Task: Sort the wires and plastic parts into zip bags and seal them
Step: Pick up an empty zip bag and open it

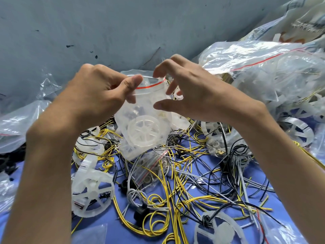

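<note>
Clear zip bag (144, 118) hangs upright, mouth apparently upward.

a blue cloth-covered table (207, 231) bears tangled yellow, black and grey wires (184, 187), translucent white plastic wheels (91, 191) and clear zip bags (263, 55).

There are two hands, the left hand (98, 95) and the right hand (198, 95). At their fingers is one zip bag (146, 110), with one spoked wheel (143, 130) visible inside. Below the fingers lie at least three loose wheels: left wheel (91, 192), bottom wheel (219, 229), right wheel (299, 132). The wires (176, 187), yellow, black and grey, are too tangled to count.
</note>
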`<move>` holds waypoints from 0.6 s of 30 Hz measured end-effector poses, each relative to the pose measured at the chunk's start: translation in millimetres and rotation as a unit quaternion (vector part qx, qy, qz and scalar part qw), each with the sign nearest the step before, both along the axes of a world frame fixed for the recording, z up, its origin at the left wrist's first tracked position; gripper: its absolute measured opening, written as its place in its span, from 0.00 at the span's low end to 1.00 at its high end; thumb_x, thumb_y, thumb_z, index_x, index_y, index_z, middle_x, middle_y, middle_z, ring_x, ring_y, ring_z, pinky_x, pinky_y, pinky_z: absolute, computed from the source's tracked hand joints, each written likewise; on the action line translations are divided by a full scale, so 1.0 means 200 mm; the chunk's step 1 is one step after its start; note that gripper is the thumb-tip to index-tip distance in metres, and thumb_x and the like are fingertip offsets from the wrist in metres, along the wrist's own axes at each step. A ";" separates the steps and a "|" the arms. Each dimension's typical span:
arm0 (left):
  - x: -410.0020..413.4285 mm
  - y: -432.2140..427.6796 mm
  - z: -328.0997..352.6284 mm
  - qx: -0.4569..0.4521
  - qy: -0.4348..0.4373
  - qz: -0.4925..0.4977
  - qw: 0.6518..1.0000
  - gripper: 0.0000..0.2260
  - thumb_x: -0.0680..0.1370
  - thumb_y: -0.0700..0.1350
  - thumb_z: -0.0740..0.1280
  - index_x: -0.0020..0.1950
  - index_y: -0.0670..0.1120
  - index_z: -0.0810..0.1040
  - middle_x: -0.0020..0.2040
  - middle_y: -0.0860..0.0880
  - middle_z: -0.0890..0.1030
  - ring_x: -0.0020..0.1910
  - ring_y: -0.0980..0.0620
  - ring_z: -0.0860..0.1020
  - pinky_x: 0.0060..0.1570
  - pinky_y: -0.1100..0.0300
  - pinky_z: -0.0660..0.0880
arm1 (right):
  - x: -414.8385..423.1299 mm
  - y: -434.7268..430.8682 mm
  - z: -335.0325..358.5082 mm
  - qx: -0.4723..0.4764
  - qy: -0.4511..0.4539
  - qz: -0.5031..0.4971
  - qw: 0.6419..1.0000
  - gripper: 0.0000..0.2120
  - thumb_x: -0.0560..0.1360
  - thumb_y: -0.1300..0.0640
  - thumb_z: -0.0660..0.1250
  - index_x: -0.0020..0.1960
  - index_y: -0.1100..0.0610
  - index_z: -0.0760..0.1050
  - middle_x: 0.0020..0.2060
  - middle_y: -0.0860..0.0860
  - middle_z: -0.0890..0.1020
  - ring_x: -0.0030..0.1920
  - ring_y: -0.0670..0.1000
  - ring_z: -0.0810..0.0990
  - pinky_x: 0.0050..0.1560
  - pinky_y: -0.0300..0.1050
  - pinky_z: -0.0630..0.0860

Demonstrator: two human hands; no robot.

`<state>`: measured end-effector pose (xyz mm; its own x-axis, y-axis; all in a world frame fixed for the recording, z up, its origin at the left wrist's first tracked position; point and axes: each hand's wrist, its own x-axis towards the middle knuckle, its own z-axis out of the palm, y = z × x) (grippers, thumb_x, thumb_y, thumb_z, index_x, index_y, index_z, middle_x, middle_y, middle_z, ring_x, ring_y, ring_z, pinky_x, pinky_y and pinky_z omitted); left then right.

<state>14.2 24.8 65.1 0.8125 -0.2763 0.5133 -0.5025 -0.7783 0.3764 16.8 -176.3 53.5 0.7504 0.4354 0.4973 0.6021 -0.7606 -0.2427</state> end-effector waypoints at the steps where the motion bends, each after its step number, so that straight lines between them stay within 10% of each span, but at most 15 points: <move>1: 0.00 0.00 0.00 0.002 -0.003 0.001 1.000 0.21 0.77 0.63 0.60 0.33 0.52 0.81 0.32 0.40 0.80 0.36 0.40 0.79 0.39 0.48 0.76 | 0.00 0.00 0.00 0.002 -0.002 0.000 1.000 0.26 0.71 0.44 0.70 0.64 0.51 0.67 0.58 0.49 0.69 0.48 0.46 0.78 0.51 0.52 0.76; 12: 0.01 0.01 0.00 0.012 -0.001 0.011 1.000 0.19 0.78 0.59 0.63 0.31 0.51 0.81 0.31 0.40 0.81 0.35 0.39 0.79 0.37 0.51 0.75 | 0.01 -0.03 0.03 0.006 0.020 -0.095 0.995 0.21 0.71 0.42 0.69 0.57 0.53 0.71 0.54 0.50 0.74 0.51 0.53 0.77 0.54 0.54 0.74; 18: 0.01 0.02 -0.01 0.006 -0.006 0.014 1.000 0.19 0.78 0.55 0.64 0.30 0.50 0.81 0.32 0.38 0.81 0.37 0.38 0.80 0.37 0.54 0.74 | -0.04 0.00 -0.03 -0.297 0.257 -0.022 0.919 0.23 0.67 0.35 0.69 0.57 0.44 0.73 0.49 0.42 0.80 0.40 0.44 0.74 0.42 0.41 0.72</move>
<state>17.2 28.7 63.7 0.8135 -0.2598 0.5202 -0.4854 -0.7961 0.3614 7.9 -176.3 47.0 0.8428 0.4802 -0.2432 0.4904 -0.8712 -0.0207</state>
